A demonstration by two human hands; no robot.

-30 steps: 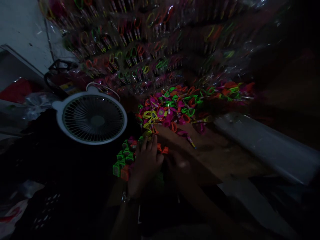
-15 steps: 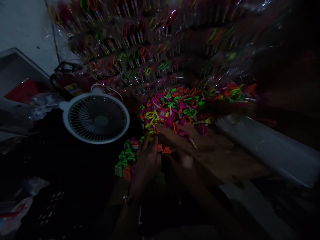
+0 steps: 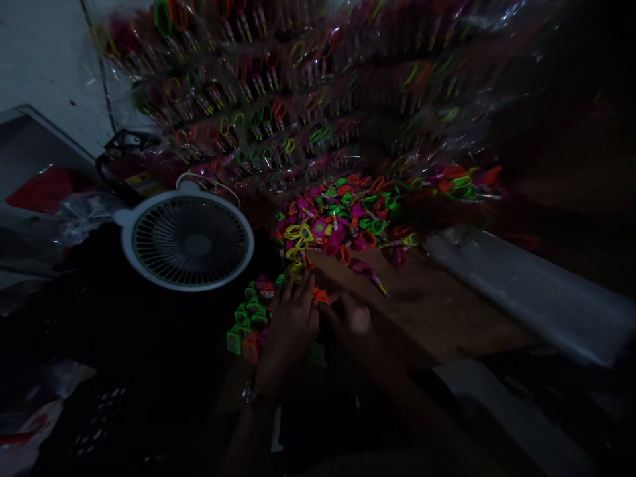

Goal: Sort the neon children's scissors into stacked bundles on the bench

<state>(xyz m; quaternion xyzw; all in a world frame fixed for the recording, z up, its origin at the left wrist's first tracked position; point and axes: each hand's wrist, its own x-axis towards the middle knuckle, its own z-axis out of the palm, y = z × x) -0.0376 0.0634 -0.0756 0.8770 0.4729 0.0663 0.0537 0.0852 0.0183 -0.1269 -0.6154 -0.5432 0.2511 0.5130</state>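
My left hand (image 3: pixel 294 318) lies with its fingers stretched out and somewhat spread over a cluster of small toy watches. Green toy watches (image 3: pixel 243 318) and an orange-red one (image 3: pixel 251 346) show to its left, set close together. Bent inward, the fingers of my right hand (image 3: pixel 354 319) press at a bright orange toy watch (image 3: pixel 321 297) beside my left fingertips. The right fingertips are dim, so their exact hold is hard to make out. Part of the cluster is hidden under my left hand.
A white fan (image 3: pixel 196 245) stands at the left. Beyond my hands lies a loose heap of colourful toy watches (image 3: pixel 332 222) on the brown tabletop (image 3: pixel 437 308). Clear bags of similar toys (image 3: pixel 268 119) hang behind. Stacked plastic film (image 3: pixel 521 285) lies at the right.
My right hand has shifted slightly left, and the orange toy watch at its fingertips now sits closer to my left hand. My left hand stays spread in place. The view has shifted slightly.
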